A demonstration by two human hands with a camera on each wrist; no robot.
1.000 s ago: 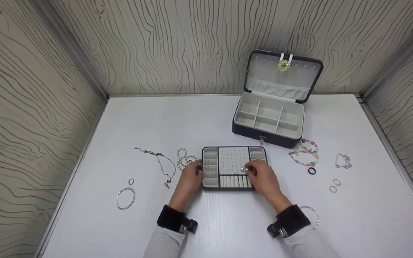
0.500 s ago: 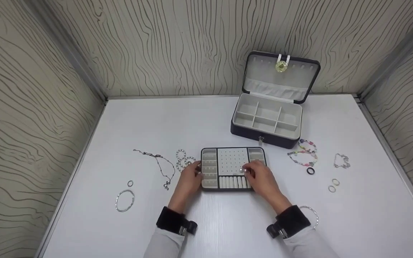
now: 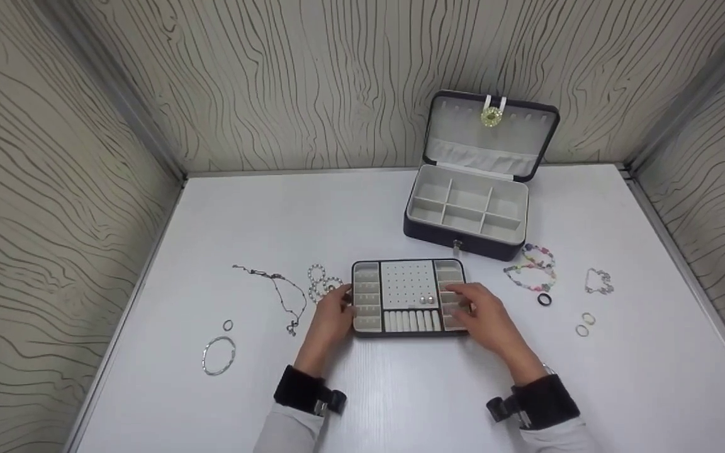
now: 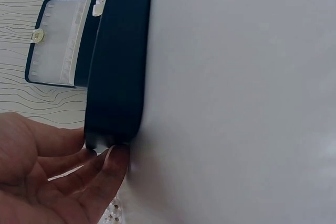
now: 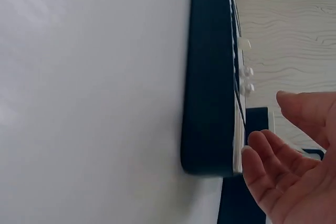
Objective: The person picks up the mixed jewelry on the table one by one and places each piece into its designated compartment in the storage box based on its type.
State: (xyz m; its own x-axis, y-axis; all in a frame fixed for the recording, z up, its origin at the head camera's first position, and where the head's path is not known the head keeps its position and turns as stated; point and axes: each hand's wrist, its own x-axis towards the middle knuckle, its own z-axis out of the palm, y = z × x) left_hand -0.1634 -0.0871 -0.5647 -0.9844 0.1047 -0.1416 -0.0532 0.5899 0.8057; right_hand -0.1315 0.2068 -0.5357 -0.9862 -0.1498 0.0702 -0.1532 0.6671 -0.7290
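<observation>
A dark-edged jewellery tray [image 3: 408, 280] lies on the table, with ring rolls [image 3: 411, 321] at its front and small compartments down both sides. Two pearl stud earrings [image 3: 430, 300] sit side by side at the lower right of its white holed panel. My left hand [image 3: 333, 314] holds the tray's left end, thumb and fingers at the corner of its dark wall [image 4: 118, 66] in the left wrist view. Over the tray's right compartments hovers my right hand [image 3: 487, 314], fingers loosely bent and holding nothing. In the right wrist view its fingertips [image 5: 252, 156] are right beside the tray's end.
Behind the tray stands an open jewellery box [image 3: 463, 242], a gold brooch [image 3: 491, 116] hanging in its lid. Left lie a pearl strand [image 3: 316, 272], a dark necklace [image 3: 284, 299], a ring [image 3: 228, 325] and a bangle [image 3: 204, 358]. Right are bead bracelets [image 3: 513, 270], a black ring [image 3: 545, 300] and a chain bracelet [image 3: 600, 289].
My right hand has let go of the earring at the panel and moved right, its fingers spreading. Both pearl earrings now show. My left hand stays on the tray.
</observation>
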